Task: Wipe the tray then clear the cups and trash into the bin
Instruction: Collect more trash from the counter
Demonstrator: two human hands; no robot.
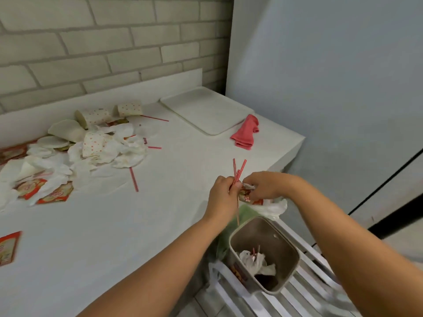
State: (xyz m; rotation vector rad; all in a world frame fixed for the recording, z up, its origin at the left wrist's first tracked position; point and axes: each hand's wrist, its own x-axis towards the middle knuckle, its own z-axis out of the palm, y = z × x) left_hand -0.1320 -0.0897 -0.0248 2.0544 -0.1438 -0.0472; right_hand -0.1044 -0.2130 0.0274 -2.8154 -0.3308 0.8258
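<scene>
My left hand [223, 193] grips a bunch of red straws [238, 169] at the table's right edge. Touching it, my right hand [263, 187] holds a crumpled red wrapper with tissue [248, 195]. Both hands hover just above the beige bin [288, 277], which stands below the table edge with tissue and straws inside. The white tray [206, 110] lies bare at the back right. A pile of dotted paper cups [96, 116], lids, tissues and red wrappers [55, 195] covers the table's left side. Loose straws [134, 179] lie near it.
A pink cloth [246, 131] lies bunched beside the tray near the table's right edge. One more red wrapper [8, 247] sits at the front left. The bin rests on a white slatted rack [304, 294]. A brick wall runs behind the white table [137, 225].
</scene>
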